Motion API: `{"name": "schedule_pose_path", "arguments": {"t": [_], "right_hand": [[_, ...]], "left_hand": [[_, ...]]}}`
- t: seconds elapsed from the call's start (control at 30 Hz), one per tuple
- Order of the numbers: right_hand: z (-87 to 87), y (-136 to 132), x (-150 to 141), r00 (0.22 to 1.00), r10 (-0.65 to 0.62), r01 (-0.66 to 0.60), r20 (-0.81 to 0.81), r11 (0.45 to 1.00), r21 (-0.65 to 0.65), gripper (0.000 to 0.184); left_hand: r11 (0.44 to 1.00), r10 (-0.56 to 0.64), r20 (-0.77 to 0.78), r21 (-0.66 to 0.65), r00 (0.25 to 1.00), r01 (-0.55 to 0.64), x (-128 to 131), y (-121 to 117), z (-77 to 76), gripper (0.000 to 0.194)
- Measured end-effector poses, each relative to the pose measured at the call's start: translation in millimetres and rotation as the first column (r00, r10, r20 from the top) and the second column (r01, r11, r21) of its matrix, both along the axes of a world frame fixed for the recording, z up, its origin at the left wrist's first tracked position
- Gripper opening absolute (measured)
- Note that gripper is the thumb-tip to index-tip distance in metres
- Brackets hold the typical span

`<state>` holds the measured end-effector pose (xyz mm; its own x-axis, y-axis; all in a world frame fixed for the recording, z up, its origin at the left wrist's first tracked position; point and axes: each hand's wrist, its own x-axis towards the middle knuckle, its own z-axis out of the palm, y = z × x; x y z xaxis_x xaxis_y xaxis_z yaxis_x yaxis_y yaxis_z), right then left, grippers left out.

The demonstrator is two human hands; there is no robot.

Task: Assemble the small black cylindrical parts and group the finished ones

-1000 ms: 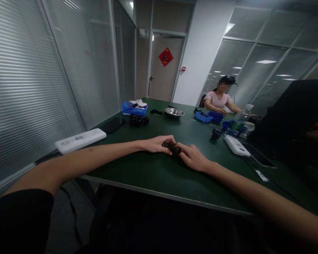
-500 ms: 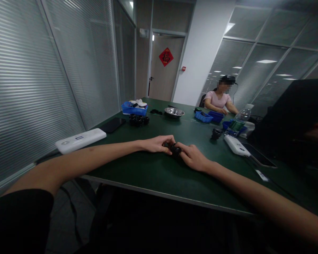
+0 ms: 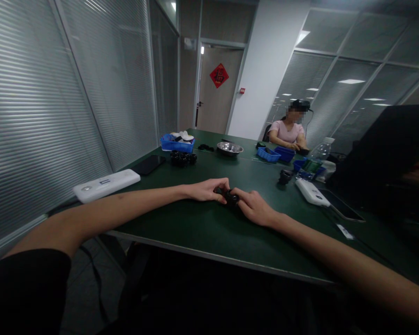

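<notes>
Pinching a glossy black part (image 3: 233, 198) between the fingertips of the left hand (image 3: 206, 190) and right hand (image 3: 254, 207), low over the green table (image 3: 195, 228); too dark to tell as one piece or two. Facing, farther off, a steel bowl (image 3: 226, 153) of small pale pieces and a blue basket (image 3: 177, 147) heaped with white and black items, behind clustered black parts (image 3: 183, 159). At right, seeing a blue bin (image 3: 298, 166) only partly past a plastic bottle (image 3: 314, 163).

Left hand (image 3: 209, 190) is pinching one end of a small black part (image 3: 233, 198), right hand (image 3: 256, 208) is gripping the other. Black cluster (image 3: 182, 159) is sitting beyond left hand, metal bowl (image 3: 226, 151) straight ahead of both, bottle (image 3: 313, 163) past right.
</notes>
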<state>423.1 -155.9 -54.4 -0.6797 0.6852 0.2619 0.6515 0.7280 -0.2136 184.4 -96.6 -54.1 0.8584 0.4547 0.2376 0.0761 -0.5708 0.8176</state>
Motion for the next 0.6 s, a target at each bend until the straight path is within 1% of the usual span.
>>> {"name": "schedule_pose_path", "arguments": {"t": [0.3,0.43,0.6], "right_hand": [[-0.5,0.5,-0.7,1.000,-0.006,0.006,0.009,1.000,0.009,0.024],[0.7,-0.5,-1.0,1.000,-0.006,0.006,0.000,1.000,0.007,0.024],[1.0,-0.5,-0.5,1.000,-0.004,0.004,-0.007,1.000,-0.004,0.022]], "left_hand": [[1.000,-0.007,0.025,0.002,1.000,0.006,0.0,5.6,-6.9,0.032],[1.000,-0.014,0.025,-0.004,1.000,0.014,0.1,5.2,-6.4,0.030],[1.000,0.007,0.026,0.008,1.000,-0.007,0.2,4.0,-4.8,0.031]]}}
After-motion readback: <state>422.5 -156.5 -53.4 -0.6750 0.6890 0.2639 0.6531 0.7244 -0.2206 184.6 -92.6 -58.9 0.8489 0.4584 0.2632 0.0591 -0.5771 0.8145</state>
